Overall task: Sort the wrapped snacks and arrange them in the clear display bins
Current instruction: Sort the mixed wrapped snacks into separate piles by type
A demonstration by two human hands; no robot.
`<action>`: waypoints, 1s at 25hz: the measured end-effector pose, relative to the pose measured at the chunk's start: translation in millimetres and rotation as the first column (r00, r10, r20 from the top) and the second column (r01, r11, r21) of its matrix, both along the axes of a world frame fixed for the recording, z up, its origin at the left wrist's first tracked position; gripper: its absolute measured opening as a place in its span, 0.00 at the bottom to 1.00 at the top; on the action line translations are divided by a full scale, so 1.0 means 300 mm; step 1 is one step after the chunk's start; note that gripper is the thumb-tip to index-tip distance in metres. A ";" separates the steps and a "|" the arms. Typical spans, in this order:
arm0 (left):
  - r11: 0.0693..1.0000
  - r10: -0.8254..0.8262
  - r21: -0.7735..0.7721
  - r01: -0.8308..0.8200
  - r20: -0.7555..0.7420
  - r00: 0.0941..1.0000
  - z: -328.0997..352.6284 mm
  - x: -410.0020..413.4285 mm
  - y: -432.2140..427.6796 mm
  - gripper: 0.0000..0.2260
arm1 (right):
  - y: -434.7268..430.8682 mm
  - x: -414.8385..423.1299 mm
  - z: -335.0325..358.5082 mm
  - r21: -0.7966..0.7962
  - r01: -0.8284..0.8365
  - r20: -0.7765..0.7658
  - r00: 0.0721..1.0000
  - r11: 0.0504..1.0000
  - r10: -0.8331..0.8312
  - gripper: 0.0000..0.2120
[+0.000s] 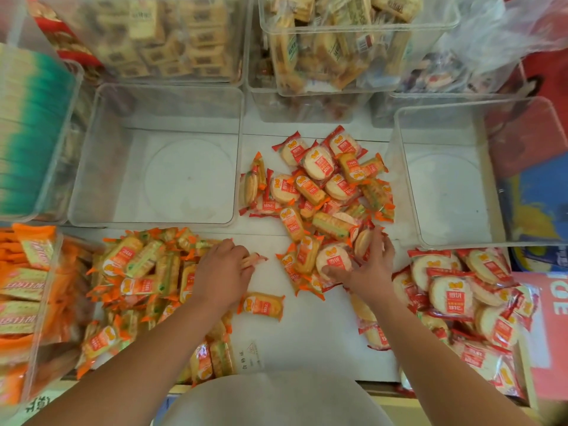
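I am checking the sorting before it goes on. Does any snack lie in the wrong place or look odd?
One orange-wrapped snack lies alone on the white surface. It is apart from the orange pile at the left, as if it slid off. Nothing else stands out.

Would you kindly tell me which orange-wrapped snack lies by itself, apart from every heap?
The orange packet just below the left hand: it lies alone on the bare white table, while the others overlap their neighbours.
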State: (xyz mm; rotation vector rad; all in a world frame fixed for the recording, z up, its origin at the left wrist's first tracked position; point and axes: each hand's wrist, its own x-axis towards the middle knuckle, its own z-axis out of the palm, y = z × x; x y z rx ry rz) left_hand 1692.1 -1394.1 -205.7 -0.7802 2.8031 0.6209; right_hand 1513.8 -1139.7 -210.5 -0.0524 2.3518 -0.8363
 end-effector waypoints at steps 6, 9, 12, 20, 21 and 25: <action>0.878 0.296 0.419 -0.230 -0.099 0.950 0.175 0.019 0.167 0.11 | 0.025 0.053 0.015 -0.010 -0.015 -0.091 0.996 1.000 0.014 0.43; 0.723 0.336 0.636 -0.271 0.019 0.942 0.203 -0.009 0.291 0.07 | 0.066 0.100 0.054 -0.125 0.061 -0.090 0.993 0.990 -0.072 0.26; 0.684 0.231 0.699 -0.206 0.060 0.971 0.186 -0.072 0.396 0.08 | 0.138 0.114 0.119 -0.192 0.094 -0.115 0.986 0.977 -0.117 0.21; 0.979 -0.113 0.167 0.120 -0.050 0.992 -0.026 -0.303 0.482 0.13 | 0.459 0.113 0.285 -0.060 -0.005 -0.325 0.945 0.998 -0.015 0.25; 0.984 -0.097 0.145 0.100 -0.028 0.995 -0.044 -0.309 0.481 0.15 | 0.507 0.100 0.290 0.014 -0.041 -0.430 0.902 0.999 0.043 0.25; 0.983 0.032 0.182 -0.034 0.010 0.999 -0.077 -0.304 0.490 0.16 | 0.667 0.074 0.206 0.387 -0.164 -0.513 0.780 0.908 0.359 0.23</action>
